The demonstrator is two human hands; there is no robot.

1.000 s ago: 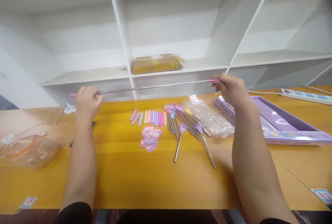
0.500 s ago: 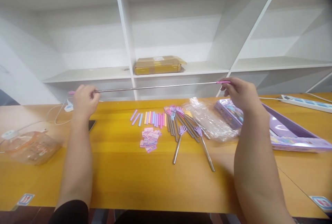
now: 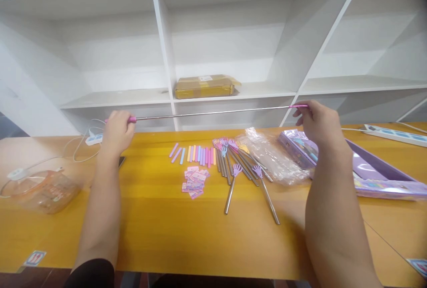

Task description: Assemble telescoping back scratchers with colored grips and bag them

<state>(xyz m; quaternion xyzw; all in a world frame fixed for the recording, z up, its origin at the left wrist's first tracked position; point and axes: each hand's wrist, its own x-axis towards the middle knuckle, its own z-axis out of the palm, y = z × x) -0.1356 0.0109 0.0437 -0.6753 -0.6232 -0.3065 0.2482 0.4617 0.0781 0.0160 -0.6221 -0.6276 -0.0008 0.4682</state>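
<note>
A long thin metal rod (image 3: 213, 112) with pink ends stretches level above the table's back edge. My left hand (image 3: 118, 130) is closed round its pink left end. At the other end, my right hand (image 3: 320, 121) pinches the pink tip between its fingers. Below the rod lie several metal sticks with small hand-shaped heads (image 3: 230, 150), two of them apart at the front, one being a purple-headed stick (image 3: 269, 201). Left of them is a row of pastel tubes (image 3: 200, 155), with a pile of pink cards (image 3: 194, 183) in front.
Crumpled clear plastic (image 3: 273, 159) and an open purple box (image 3: 383, 168) lie to the right. An orange transparent bag (image 3: 50, 192) is at the left. Power strips (image 3: 396, 133) sit at the table's back. A taped carton (image 3: 205, 87) rests on the white shelf.
My right hand has moved a little to the right with the rod's tip. My left hand has shifted slightly right, and more of the pink end shows beside it.
</note>
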